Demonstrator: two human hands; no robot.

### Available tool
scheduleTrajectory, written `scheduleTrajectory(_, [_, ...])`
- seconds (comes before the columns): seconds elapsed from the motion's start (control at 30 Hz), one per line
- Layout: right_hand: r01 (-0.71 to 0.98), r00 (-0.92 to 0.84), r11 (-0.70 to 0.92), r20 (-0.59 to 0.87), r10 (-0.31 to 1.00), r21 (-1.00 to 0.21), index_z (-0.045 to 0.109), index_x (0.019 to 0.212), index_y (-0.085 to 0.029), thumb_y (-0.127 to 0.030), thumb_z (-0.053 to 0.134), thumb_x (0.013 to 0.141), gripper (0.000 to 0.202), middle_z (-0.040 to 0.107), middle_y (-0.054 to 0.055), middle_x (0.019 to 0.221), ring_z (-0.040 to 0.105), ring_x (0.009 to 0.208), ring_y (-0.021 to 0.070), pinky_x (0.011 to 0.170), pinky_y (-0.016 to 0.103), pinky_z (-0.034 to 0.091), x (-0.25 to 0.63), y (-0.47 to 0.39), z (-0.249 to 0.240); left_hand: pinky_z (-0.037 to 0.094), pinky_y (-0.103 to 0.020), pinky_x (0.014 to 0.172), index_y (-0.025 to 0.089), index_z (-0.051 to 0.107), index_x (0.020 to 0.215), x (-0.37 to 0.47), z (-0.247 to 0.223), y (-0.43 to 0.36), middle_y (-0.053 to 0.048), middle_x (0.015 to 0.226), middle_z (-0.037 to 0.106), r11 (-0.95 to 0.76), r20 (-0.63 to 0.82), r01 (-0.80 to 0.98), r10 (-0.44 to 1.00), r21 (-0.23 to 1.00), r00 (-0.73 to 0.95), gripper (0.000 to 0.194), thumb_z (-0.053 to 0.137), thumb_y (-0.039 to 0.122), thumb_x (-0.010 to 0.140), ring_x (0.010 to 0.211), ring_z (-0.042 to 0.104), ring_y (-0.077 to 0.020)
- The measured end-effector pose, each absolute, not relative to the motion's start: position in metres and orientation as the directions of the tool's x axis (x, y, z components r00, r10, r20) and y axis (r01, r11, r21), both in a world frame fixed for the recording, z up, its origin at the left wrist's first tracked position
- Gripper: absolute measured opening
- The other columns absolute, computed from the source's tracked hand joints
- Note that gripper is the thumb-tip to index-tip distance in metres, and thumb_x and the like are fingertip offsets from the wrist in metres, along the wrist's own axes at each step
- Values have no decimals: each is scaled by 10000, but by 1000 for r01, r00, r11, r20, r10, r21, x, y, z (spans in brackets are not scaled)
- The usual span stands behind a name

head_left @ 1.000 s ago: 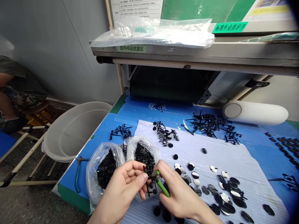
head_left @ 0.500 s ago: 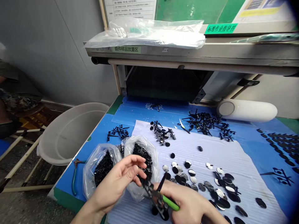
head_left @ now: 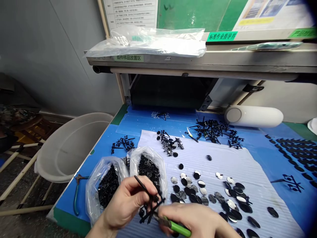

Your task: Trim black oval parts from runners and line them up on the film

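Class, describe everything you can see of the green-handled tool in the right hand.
The green-handled tool has a bright green, plastic-looking grip and a metallic-looking head. The right hand holds and partly hides it. It slants head up and leftward, close to the black part in the left hand; contact is unclear.

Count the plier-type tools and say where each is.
2: green-handled pliers in the right hand, and teal-handled pliers on the blue table, left of the bags of black parts. More could be hidden.
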State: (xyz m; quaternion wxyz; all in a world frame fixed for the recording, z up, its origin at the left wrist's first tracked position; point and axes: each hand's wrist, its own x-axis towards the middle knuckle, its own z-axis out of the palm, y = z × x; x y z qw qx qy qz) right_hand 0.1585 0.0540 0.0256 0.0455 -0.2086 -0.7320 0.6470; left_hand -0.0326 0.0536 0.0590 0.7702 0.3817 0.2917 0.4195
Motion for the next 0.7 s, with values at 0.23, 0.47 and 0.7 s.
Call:
scheduleTrajectory(0.23, [595,-442,212,-95,892,-775,382,881,-206,-36,367,524,395,455,12,828,452,781,173,693,272,377,148,36,26,478,-193,561,194,639,777,-35,60,39,3,695,612,188,-196,-285,981,940,2,68,605,196,718,556,578,-94])
scheduleTrajectory(0.47, [584,-481,244,-88,872,-774,363,863,-209,-26,381,517,392,407,10,835,415,777,177,684,294,371,135,44,35,492,-210,470,190,665,682,-25,67,23,-73,1116,552,130,-160,-217,979,967,-128,68,635,250,672,486,569,-80])
scheduleTrajectory(0.7, [548,-499,258,-64,864,-795,347,862,-210,7,379,508,416,385,5,839,412,780,167,702,285,374,135,44,38,483,-165,494,233,677,656,-20,68,16,-27,943,668,88,-116,-159,978,983,-172,41,645,259,660,443,564,-63])
